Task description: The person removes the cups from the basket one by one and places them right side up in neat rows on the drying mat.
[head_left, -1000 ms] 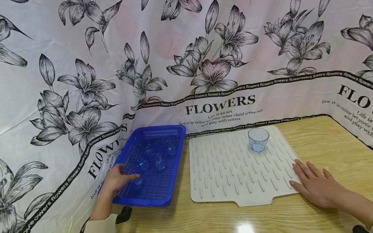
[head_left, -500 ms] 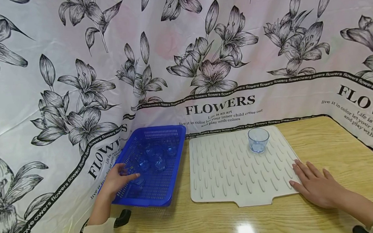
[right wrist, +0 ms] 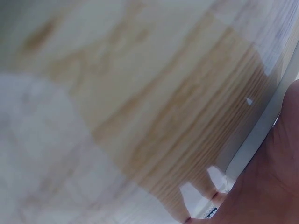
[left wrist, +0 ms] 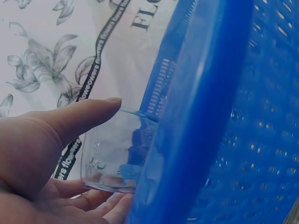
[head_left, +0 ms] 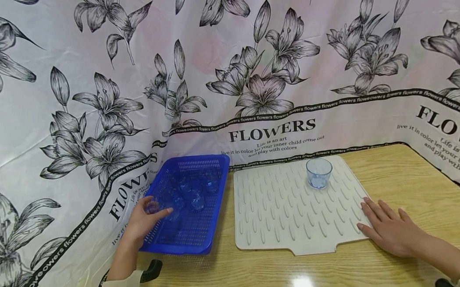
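- While gripped in the left hand [head_left: 141, 221], treat the clear glass [left wrist: 110, 149] as fragile: probably light, stiff, slippery if wet.
- Located within the outline of the blue basket [head_left: 198, 249], near its left edge; cannot tell if lifted off the floor of it.
- Clamped with thumb by the rim and fingers round by the base. Best held around the wall, likely; go easy on squeeze.
- Mind knocks against other glasses [head_left: 197, 200], grouped from basket middle to back edge.
- Holding nothing with the right hand [head_left: 391, 230]: laid flat, fingertips at the right edge of the white ribbed mat [head_left: 277, 211].
- Note second glass [head_left: 319, 173], upright near the mat's back right corner.
- Underneath: wood-grain desk [head_left: 242, 274], shiny, with glare in front of the mat.
- Closed in behind and at both sides by floral cloth [head_left: 193, 53].
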The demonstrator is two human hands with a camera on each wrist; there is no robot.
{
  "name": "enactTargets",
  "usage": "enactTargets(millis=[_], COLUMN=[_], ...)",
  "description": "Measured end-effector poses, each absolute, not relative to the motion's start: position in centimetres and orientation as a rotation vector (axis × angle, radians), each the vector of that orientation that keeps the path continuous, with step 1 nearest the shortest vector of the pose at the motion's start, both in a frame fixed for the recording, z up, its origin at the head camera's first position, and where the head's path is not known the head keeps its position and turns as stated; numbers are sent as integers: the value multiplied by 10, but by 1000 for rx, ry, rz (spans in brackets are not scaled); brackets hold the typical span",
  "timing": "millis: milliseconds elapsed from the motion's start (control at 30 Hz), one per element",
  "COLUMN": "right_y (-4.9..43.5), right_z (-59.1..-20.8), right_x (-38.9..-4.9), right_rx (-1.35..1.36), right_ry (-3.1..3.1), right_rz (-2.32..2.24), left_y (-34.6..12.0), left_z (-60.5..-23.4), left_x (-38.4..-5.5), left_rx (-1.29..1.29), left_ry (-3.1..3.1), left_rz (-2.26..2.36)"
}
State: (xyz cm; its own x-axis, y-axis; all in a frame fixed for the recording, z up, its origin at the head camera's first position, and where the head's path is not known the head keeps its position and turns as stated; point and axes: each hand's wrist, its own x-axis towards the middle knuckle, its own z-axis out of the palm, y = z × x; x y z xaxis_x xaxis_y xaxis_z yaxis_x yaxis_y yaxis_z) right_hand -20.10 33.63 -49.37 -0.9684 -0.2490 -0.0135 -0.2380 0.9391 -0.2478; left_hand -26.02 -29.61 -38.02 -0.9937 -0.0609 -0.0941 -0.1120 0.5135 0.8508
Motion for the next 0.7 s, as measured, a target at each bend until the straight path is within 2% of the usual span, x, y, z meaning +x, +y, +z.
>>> enactTargets(millis=[367,700], right_y=[338,336], right_z=[-499,-495], right_x=[-201,-199], right_rx=[-378,-376], right_ry=[3034,3049], right_rz=[-435,-385], left_y=[-287,-276], left_z=[-377,-373], left_x=[-261,-262], left_rx=[-198,-131], left_ry=[2660,2647], left_rz=[1729,1774])
